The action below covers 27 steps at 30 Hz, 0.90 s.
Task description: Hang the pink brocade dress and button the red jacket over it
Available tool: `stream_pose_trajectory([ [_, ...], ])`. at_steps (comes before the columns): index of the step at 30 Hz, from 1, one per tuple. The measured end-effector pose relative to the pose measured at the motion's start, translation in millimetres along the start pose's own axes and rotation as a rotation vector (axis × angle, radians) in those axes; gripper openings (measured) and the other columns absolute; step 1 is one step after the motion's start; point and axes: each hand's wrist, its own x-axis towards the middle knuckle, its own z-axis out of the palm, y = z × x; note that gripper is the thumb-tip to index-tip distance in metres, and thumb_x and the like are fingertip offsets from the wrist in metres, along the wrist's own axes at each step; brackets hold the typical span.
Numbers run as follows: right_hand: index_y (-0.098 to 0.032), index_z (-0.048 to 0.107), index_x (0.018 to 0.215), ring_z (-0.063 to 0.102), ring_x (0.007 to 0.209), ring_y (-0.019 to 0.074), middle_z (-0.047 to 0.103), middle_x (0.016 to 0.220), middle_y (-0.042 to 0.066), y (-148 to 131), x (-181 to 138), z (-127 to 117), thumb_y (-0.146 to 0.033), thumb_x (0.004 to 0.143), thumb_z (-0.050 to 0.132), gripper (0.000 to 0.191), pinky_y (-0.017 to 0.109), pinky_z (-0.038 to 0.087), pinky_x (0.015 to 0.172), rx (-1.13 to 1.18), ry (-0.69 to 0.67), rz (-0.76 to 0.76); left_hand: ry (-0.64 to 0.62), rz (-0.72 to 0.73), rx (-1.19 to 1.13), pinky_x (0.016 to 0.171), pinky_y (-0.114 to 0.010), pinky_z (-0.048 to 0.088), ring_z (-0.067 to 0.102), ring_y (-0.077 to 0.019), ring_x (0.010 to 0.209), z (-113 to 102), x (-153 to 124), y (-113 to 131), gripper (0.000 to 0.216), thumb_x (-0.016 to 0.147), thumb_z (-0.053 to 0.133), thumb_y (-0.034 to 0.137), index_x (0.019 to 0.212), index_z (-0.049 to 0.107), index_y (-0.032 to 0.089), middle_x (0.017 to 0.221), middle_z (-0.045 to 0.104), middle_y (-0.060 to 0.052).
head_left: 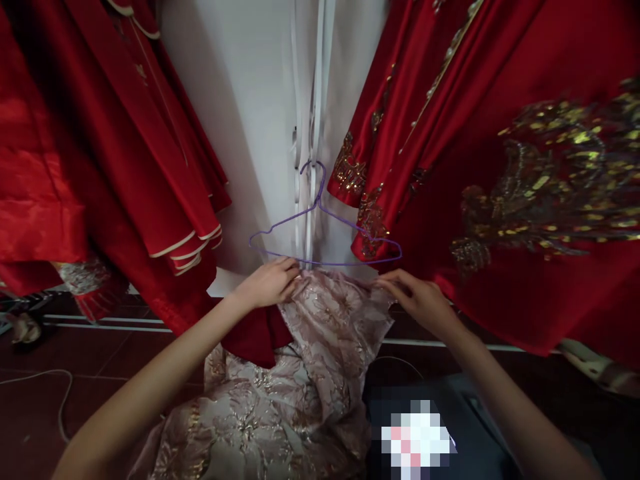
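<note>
A pale pink brocade garment (330, 313) with shiny gold floral patterns hangs between my hands and spreads down toward me. Fingers of my left hand (273, 283) are closed on its upper left edge. At the upper right corner, my right hand (420, 297) pinches the same cloth between thumb and fingers. Just above the garment's top edge, a thin purple wire hanger (320, 208) hangs by its hook in front of white vertical straps. My left fingertips lie close to the hanger's bottom bar; whether they touch it I cannot tell. A dark red cloth (260, 337) shows below my left wrist.
Red garments with cream piping (165, 200) hang on the left. More red garments with gold sequin embroidery (530, 193) hang on the right. Below is a dark tiled floor (115, 353) with a white cable (63, 400). A blurred-out bright patch (415, 437) lies at lower right.
</note>
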Motion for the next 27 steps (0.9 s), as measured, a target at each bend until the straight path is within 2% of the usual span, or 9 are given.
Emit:
stream_pose_trajectory([
  [3,-0.027,0.063,0.095,0.065,0.082,0.0211,0.069,0.095,0.002,-3,13,-7,-0.043,0.086,0.05,0.023,0.031,0.049,0.071,-0.062,0.225,0.0,0.09,0.068,-0.109,0.106,-0.041,0.031,0.044,-0.0217,0.12,21,22,2,0.026,0.088,0.039,0.025,0.098,0.062,0.016,0.13,0.049,-0.01],
  [6,-0.023,0.064,0.094,0.065,0.08,0.0229,0.069,0.09,0.006,18,20,-14,-0.043,0.085,0.051,0.025,0.033,0.048,0.071,-0.09,0.449,0.086,0.099,0.033,-0.175,0.109,-0.048,0.024,0.037,-0.0228,0.127,42,27,5,0.024,0.087,0.041,0.024,0.097,0.062,0.018,0.136,0.043,-0.009],
  [8,-0.021,0.065,0.093,0.065,0.077,0.0242,0.069,0.087,0.008,37,21,-20,-0.043,0.084,0.052,0.027,0.034,0.048,0.069,-0.104,0.542,0.157,0.111,0.01,-0.203,0.11,-0.049,0.021,0.037,-0.0223,0.127,48,23,7,0.025,0.088,0.04,0.025,0.098,0.062,0.018,0.135,0.044,-0.009],
  [11,-0.023,0.066,0.091,0.065,0.075,0.0268,0.07,0.084,0.009,57,19,-28,-0.045,0.082,0.054,0.026,0.036,0.047,0.066,-0.146,0.636,0.229,0.12,0.012,-0.24,0.111,-0.049,0.018,0.038,-0.022,0.126,45,12,10,0.025,0.088,0.04,0.025,0.094,0.063,0.018,0.134,0.045,-0.008],
  [15,-0.026,0.066,0.09,0.065,0.079,0.0288,0.07,0.088,0.009,58,17,-34,-0.043,0.082,0.055,0.022,0.037,0.047,0.069,-0.142,0.653,0.23,0.113,0.007,-0.27,0.11,-0.05,0.018,0.038,-0.0224,0.125,36,4,7,0.025,0.088,0.04,0.024,0.093,0.063,0.019,0.134,0.046,-0.008],
  [20,-0.028,0.066,0.093,0.064,0.08,0.0263,0.069,0.089,0.006,35,25,-37,-0.043,0.083,0.054,0.021,0.036,0.047,0.069,-0.125,0.632,0.138,0.103,0.006,-0.248,0.109,-0.049,0.019,0.04,-0.0225,0.124,34,6,6,0.024,0.087,0.041,0.025,0.092,0.064,0.019,0.134,0.046,-0.008],
  [24,-0.023,0.067,0.09,0.062,0.082,0.0235,0.068,0.089,0.007,14,47,-37,-0.041,0.084,0.054,0.024,0.035,0.046,0.073,-0.176,0.657,-0.021,0.123,0.029,-0.274,0.107,-0.047,0.023,0.038,-0.0229,0.125,34,10,17,0.022,0.087,0.043,0.025,0.09,0.064,0.019,0.135,0.046,-0.007],
  [27,-0.023,0.066,0.088,0.06,0.078,0.0215,0.067,0.087,0.007,0,66,-30,-0.043,0.085,0.051,0.025,0.033,0.045,0.071,-0.156,0.632,-0.084,0.152,0.07,-0.343,0.105,-0.043,0.026,0.035,-0.0218,0.128,33,16,33,0.022,0.088,0.042,0.026,0.088,0.063,0.02,0.138,0.044,-0.005],
])
